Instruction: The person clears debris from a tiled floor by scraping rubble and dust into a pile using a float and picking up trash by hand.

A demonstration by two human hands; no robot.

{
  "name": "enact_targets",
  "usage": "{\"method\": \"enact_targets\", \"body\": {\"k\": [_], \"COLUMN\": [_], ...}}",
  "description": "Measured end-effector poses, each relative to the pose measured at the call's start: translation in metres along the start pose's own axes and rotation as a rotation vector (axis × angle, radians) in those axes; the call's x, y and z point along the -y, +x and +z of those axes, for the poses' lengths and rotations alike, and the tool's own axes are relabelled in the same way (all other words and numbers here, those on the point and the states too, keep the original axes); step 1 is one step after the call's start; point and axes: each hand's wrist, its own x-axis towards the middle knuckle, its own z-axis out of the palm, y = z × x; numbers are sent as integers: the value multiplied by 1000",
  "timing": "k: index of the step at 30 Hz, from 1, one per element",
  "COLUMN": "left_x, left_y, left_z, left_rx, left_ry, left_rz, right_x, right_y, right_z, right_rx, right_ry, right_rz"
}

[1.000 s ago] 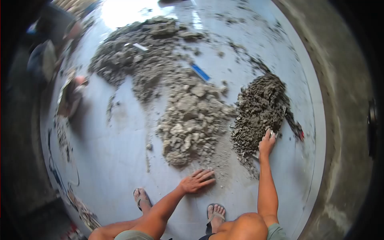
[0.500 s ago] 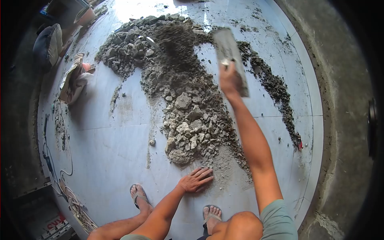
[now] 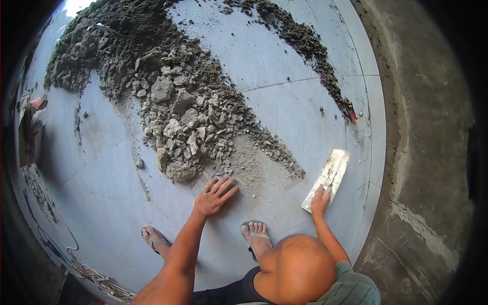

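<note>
My right hand (image 3: 321, 201) is closed around the handle of a flat, pale rectangular trowel (image 3: 335, 168), low over the tiled floor at the right. My left hand (image 3: 214, 196) lies on the floor with its fingers spread, at the near edge of a heap of grey rubble (image 3: 175, 117). Light lumps and crumbs make up the near part of the heap. Darker, finer material (image 3: 137, 23) covers its far part. A band of dark crumbs (image 3: 305, 43) runs along the tiles beyond the trowel.
A small red object (image 3: 353, 117) lies at the end of the dark band. An open paper bag (image 3: 28, 132) stands at the far left, with cables (image 3: 101, 280) at the lower left. A rough concrete strip (image 3: 422, 152) borders the tiles on the right.
The dark pile at the right has been pushed onto the rubble heap. My right hand has swung out with the trowel and come back near my knee. The view has shifted; my left hand stays down.
</note>
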Motion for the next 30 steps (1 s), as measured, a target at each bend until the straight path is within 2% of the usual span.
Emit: {"method": "enact_targets", "body": {"k": [2,4,7,10,13,15,16,17,19,21,22,23,26,28,29,30], "left_x": [2,1,3,1,1,-2,2,1,-2,0,0,0,3,2,3,6], "left_y": [-3,-7,-9,-12,-5,-9,-15,-16,-11,-10,-11,-11,-10,-13,-15,-18], "left_z": [3,8,11,15,13,11,21,19,11,7,10,13,10,14,14,10], "left_rx": [-29,-8,-20,-85,-128,-158,-64,-69,-86,-102,-133,-164,-270,-341,-402,-464], "left_ry": [61,51,39,31,25,31,58,41,20,28,39,45,28,-13,-11,-7], "left_rz": [31,26,29,21,-13,-61,-95,-96,-112,-112,-110,-105,-107,-150,-183,-214], "right_x": [26,72,288,455,570,624,634,638,612,594,575,548,444,371,323,282], "right_y": [-15,-20,-56,-84,-84,-78,-73,-72,-46,-15,-4,4,14,14,15,13], "right_z": [16,58,88,132,182,147,173,202,194,137,113,96,55,31,22,6], "right_rx": [201,147,328,713,732,825,568,301,-518,24,149,83,232,228,329,445], "right_ry": [172,45,401,551,367,307,226,142,176,304,257,361,109,24,-43,-239], "right_rz": [-49,-364,-293,-66,-409,-505,-770,-1023,-1405,-1422,-1395,-1441,-1321,-1419,-1406,-1377]}}
